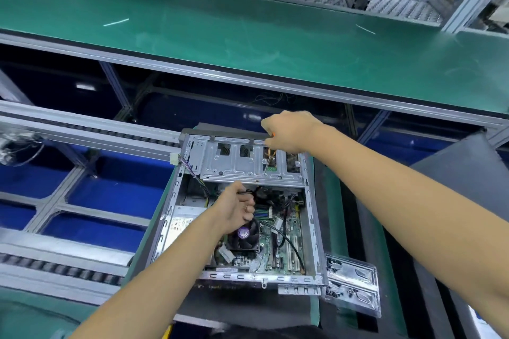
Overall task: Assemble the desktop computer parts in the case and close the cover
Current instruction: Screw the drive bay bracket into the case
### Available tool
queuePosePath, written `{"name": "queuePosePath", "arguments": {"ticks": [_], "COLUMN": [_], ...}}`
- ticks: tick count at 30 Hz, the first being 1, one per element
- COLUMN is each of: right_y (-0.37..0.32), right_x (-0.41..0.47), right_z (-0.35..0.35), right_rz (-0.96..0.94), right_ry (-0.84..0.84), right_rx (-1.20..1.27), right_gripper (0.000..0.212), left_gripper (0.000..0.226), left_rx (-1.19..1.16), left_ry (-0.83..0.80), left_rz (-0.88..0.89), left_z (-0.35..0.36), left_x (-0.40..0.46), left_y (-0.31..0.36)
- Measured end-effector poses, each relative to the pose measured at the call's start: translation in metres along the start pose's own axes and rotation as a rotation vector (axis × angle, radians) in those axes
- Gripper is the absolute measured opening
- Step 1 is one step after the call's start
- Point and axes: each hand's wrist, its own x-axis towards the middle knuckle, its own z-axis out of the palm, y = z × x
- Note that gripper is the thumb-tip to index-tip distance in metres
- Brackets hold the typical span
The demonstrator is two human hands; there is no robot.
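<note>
The open computer case point(239, 209) lies on its side on the green surface point(330, 228). Above its drive cage point(248, 159), the right hand point(289, 131) grips a screwdriver point(268, 158) (tip down on the cage). Inside the case, the left hand point(237, 208) has its fingers curled around a black cable point(248, 192).

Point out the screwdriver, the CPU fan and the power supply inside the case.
screwdriver point(267, 164): head view, on its metal shaft over the drive cage.
CPU fan point(243, 233): head view, on its purple hub label.
power supply point(180, 224): head view, on its labelled top face.
</note>
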Motion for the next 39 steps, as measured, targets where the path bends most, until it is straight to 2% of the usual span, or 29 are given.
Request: {"name": "queuePosePath", "arguments": {"ticks": [2, 7, 18, 23, 32, 39], "right_y": [0.005, 0.016, 0.026, 0.026, 0.021, 0.019], "right_x": [-0.004, -0.009, -0.02, -0.023, -0.024, -0.021], "right_z": [-0.003, -0.008, -0.015, -0.018, -0.02, -0.02], "right_rz": [0.01, 0.029, 0.062, 0.061, 0.034, 0.029], "right_ry": [0.025, 0.074, 0.123, 0.114, 0.096, 0.069], "right_rx": [0.018, 0.069, 0.269, 0.391, 0.461, 0.471], "right_gripper": [0.021, 0.017, 0.017, 0.017, 0.019, 0.018], "left_gripper": [0.014, 0.026, 0.026, 0.03, 0.014, 0.016], "left_rx": [-0.084, -0.104, -0.087, -0.082, -0.112, -0.18], "left_ry": [-0.014, -0.088, -0.057, -0.027, -0.08, -0.11], "left_rz": [0.029, 0.084, 0.239, 0.258, 0.306, 0.33], "left_z": [-0.003, 0.0, 0.018, 0.018, 0.013, 0.013], "left_x": [-0.01, -0.023, -0.013, -0.015, -0.017, -0.016], "left_y": [0.005, 0.019, 0.029, 0.029, 0.03, 0.029]}}
